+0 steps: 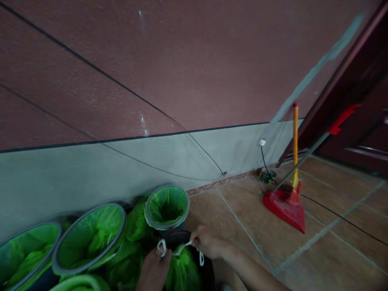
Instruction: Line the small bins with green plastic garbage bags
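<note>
A white drawstring [178, 251] runs between my two hands at the gathered mouth of a green mesh bag [184, 271]. My left hand [155, 266] is closed on the string at its left, with a white loop standing up from the fingers. At the right, my right hand [206, 241] pinches the other part of the string, and a white end dangles below it. The bag sits against a dark round container [209, 270], mostly hidden behind my hands and the bag. Just beyond stands a bin with a grey rim and green lining [167, 206].
More green-lined bins [89, 238] line the wall at the left, with green mesh [139, 220] between them. A red dustpan [285, 206] and a yellow-handled tool [295, 149] stand on the tiled floor at the right. A black cable [342, 217] crosses the tiles near a small tin [266, 176].
</note>
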Tool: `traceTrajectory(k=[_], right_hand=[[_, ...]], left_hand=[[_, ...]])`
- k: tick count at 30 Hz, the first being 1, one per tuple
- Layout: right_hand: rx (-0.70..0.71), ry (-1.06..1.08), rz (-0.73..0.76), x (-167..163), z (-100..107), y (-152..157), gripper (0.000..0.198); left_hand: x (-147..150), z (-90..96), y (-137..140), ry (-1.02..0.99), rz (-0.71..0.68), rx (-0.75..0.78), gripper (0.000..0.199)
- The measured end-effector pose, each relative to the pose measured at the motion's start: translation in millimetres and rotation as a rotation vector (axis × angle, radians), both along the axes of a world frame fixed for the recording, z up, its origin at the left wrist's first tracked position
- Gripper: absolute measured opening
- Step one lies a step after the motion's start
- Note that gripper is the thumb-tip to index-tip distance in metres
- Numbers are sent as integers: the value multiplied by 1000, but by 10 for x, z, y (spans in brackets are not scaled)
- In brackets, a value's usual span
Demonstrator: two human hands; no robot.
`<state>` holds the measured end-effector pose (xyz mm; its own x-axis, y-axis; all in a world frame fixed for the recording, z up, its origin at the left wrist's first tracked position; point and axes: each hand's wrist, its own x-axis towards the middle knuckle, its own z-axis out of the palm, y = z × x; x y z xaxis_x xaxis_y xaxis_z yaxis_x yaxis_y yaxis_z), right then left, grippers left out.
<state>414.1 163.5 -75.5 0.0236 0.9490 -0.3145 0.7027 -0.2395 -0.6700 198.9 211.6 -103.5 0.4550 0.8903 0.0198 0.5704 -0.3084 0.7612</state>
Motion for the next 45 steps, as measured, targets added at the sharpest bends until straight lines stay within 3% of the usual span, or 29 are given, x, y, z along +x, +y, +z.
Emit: traceTrajectory(k=[3, 6, 10, 14, 17, 20, 22, 25, 27, 30, 34, 39, 45], right_hand=[[6, 235, -11, -50, 29, 41, 25], [-5, 499, 2, -77, 56, 90, 21], [-78, 735, 78, -109, 162, 82, 23], [-82, 798, 144, -165, 241, 31, 34], [-84, 825, 189, -221, 241, 11, 42], [-55, 895, 173, -281, 190, 20, 55], [12, 909, 56, -314, 132, 42, 62], [33, 766, -164, -348, 42, 78, 53], [-22, 601, -210, -364, 10, 84, 40], [-93, 416, -134, -388, 25, 52, 27], [-161, 431, -4, -397, 77, 2, 31], [-111, 186, 45, -352, 124, 11, 18], [31, -61, 59, -288, 235, 29, 27]], left_hand=[[104, 5, -14, -131, 94, -268, 33], [179, 19, -55, -393, 208, -580, 40], [216, -15, -78, -569, 249, -723, 50], [262, -62, -71, -618, 63, -777, 51], [315, -57, -91, -580, -101, -682, 54], [346, -7, -129, -507, -122, -589, 60], [343, 32, -143, -471, -95, -582, 59], [312, 56, -127, -447, -53, -580, 53], [288, 39, -101, -429, -18, -560, 51], [268, -3, -78, -418, 63, -553, 51], [262, -6, -98, -467, 134, -580, 51], [258, 51, -128, -534, 202, -639, 47], [270, 137, -162, -558, 286, -781, 44]])
